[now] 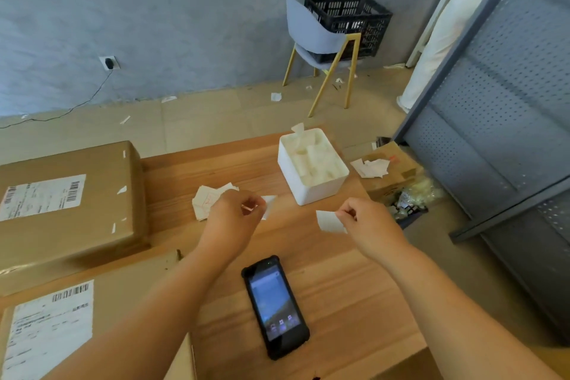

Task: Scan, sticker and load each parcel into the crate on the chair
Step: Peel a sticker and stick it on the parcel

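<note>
My left hand (234,210) pinches a small white paper slip (269,205) above the wooden table (324,281). My right hand (367,219) pinches a white sticker (330,221) by its edge. A black handheld scanner (275,305) lies screen up on the table between my forearms. Two brown cardboard parcels with shipping labels sit at the left, one farther away (68,194) and one closer to me (61,333). A stack of white stickers (208,199) lies just behind my left hand. The black crate (348,23) rests on the blue chair (311,37) by the far wall.
A white bin (311,163) full of peeled backing papers stands on the table's far side. An open cardboard box (391,170) with paper scraps sits on the floor at the right, beside a grey perforated rack (499,120). A person in white trousers (438,43) stands near the chair.
</note>
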`<state>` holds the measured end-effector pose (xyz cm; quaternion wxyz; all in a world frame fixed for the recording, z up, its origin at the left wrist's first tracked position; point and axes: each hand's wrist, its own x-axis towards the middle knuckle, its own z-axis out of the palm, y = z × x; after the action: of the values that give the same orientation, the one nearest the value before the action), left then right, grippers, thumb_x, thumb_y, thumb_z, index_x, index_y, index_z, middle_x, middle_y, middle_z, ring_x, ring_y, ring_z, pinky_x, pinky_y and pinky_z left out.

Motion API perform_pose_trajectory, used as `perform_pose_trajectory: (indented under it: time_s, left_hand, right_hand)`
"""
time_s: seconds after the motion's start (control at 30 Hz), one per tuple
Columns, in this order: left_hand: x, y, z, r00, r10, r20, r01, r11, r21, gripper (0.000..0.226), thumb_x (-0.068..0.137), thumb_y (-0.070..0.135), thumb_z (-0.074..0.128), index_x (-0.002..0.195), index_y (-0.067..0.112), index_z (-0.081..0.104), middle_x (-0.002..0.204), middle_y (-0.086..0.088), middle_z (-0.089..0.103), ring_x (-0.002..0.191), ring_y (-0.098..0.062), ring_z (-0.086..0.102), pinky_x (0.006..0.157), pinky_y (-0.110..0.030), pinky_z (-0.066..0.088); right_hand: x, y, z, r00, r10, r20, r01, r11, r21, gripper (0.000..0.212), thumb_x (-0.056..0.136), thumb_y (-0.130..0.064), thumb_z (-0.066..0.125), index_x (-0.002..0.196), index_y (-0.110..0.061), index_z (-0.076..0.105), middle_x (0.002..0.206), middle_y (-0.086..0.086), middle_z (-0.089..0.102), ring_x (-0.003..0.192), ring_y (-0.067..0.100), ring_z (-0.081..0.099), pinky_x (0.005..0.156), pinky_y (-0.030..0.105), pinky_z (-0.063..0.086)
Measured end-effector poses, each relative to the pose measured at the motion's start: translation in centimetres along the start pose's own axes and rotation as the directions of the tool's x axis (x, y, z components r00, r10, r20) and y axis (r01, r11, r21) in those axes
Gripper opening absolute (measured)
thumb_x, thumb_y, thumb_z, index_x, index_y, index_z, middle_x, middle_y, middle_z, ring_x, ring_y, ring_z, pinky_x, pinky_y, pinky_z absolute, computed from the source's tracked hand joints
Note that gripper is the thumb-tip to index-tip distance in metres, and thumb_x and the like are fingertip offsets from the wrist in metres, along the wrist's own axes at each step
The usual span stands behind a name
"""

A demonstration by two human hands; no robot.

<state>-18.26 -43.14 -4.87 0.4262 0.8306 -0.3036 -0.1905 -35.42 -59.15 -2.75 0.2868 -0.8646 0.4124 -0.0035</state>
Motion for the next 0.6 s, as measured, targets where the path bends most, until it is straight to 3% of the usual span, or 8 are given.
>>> perform_pose_trajectory:
  time_s: [0.17, 0.4, 0.6]
  left_hand:
    - [5.9, 3.8, 4.4, 0.993, 0.101, -0.057, -0.101, 0.995, -0.004, 0.011, 0.087, 0.018, 0.062, 0.077, 0.023, 0.065, 0.075, 0.013, 0.063, 0.067, -0.001, 0.056, 0.055, -0.004, 0.04]
    - [13.4, 5.8, 8.6, 0.984, 0.131, -0.117, -0.117, 0.987, 0.113, 0.003, 0.087, 0.017, 0.06, 0.084, 0.019, 0.061, 0.074, 0.01, 0.058, 0.067, -0.005, 0.053, 0.055, -0.012, 0.037]
    - [15.4, 4.0, 11.2, 0.988, 0.1, 0.119, -0.135, 0.931, 0.338, 0.018, 0.091, 0.02, 0.055, 0.104, 0.016, 0.067, 0.104, -0.001, 0.066, 0.089, -0.017, 0.062, 0.073, -0.027, 0.05]
  right_hand:
    - [3.3, 2.9, -2.9, 1.0, 0.013, 0.005, -0.013, 1.0, -0.006, 0.019, 0.096, -0.024, 0.05, 0.086, -0.013, 0.061, 0.084, -0.003, 0.061, 0.075, 0.013, 0.055, 0.062, 0.035, 0.046]
    - [6.7, 5.5, -4.0, 1.0, 0.018, -0.012, -0.018, 0.999, 0.035, 0.018, 0.095, -0.025, 0.052, 0.081, -0.017, 0.06, 0.082, -0.008, 0.059, 0.077, 0.011, 0.055, 0.06, 0.03, 0.044]
    - [7.9, 7.1, -3.7, 0.999, 0.03, -0.017, -0.029, 0.997, 0.068, 0.017, 0.094, -0.025, 0.053, 0.08, -0.018, 0.06, 0.076, -0.01, 0.056, 0.067, 0.003, 0.05, 0.051, 0.021, 0.033]
